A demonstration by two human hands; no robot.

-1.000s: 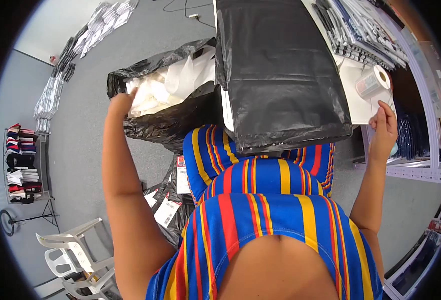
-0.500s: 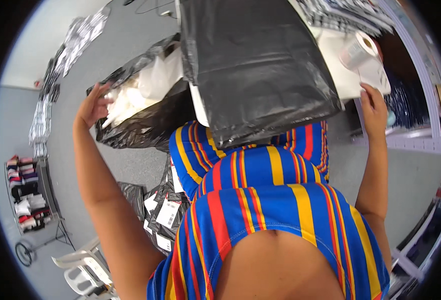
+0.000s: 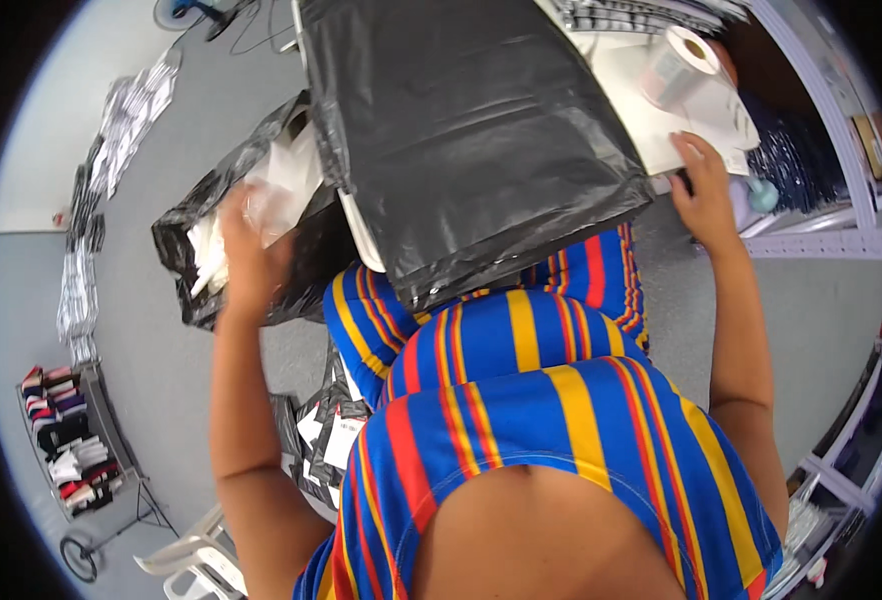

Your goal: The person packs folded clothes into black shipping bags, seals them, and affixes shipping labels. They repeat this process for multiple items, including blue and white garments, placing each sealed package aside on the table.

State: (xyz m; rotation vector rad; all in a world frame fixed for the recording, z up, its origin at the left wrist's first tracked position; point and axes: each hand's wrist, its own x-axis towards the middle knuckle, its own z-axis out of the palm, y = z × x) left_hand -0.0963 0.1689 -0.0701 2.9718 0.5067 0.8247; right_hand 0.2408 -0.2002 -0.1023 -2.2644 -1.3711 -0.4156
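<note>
My left hand [image 3: 251, 240] is over an open black plastic bag [image 3: 306, 270] filled with white, crumpled material [image 3: 291, 170]. Motion smears its fingers, so I cannot tell whether they grip anything. A large black plastic mailing bag [image 3: 471, 130] lies flat in front of me, its near edge over my lap. To its right, my right hand [image 3: 703, 190] is at the near edge of a white tabletop [image 3: 651, 145], thumb and fingers apart, with nothing visible between them. Beyond that hand, a roll of white labels [image 3: 679, 70] stands upright on the white surface.
Black packages with white labels [image 3: 341, 440] lie on the floor below the left bag. A white plastic chair [image 3: 196, 555] and a rack of folded clothes [image 3: 71, 440] are at left. Lilac shelving [image 3: 841, 120] with dark plastic-wrapped items [image 3: 796, 160] stands at right.
My left hand has moved right, from the outer rim of the open bag to over its white contents. My right hand has shifted along the tabletop edge, its fingers wider apart. The view has turned slightly.
</note>
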